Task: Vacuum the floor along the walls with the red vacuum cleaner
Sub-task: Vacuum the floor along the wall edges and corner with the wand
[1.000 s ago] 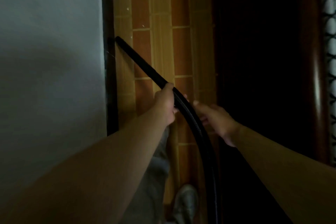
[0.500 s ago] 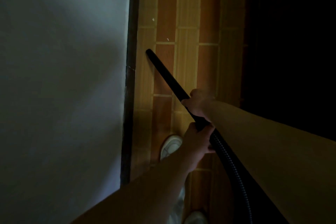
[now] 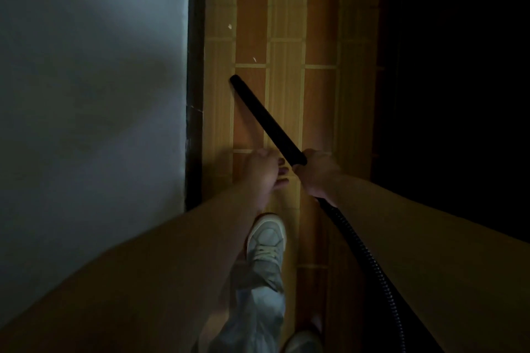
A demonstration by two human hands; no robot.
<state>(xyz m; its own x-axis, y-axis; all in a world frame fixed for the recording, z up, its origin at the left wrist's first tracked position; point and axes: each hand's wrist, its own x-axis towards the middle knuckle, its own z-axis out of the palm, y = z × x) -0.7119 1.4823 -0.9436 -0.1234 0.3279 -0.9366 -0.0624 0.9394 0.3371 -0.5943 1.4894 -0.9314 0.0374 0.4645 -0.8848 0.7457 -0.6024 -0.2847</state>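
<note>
Only the vacuum's black rigid tube [image 3: 266, 120] and its ribbed black hose [image 3: 364, 261] show; the red body is out of view. The tube slants up-left, and its tip [image 3: 233, 79] rests on the orange tiled floor [image 3: 318, 100], a little right of the dark baseboard [image 3: 195, 66]. My right hand [image 3: 317, 175] is closed around the tube's lower end where the hose joins. My left hand [image 3: 265, 173] hovers just left of the tube, fingers apart, holding nothing.
A white wall [image 3: 91, 80] fills the left side. Two small white specks [image 3: 229, 26] [image 3: 254, 59] lie on the floor beyond the tip. My light sneaker [image 3: 266, 238] steps forward below the hands. The right side is dark furniture or shadow [image 3: 459, 94].
My left hand has let go of the tube and moved to its left. The right hand now holds it alone. The tip has moved away from the baseboard, and my foot stepped forward.
</note>
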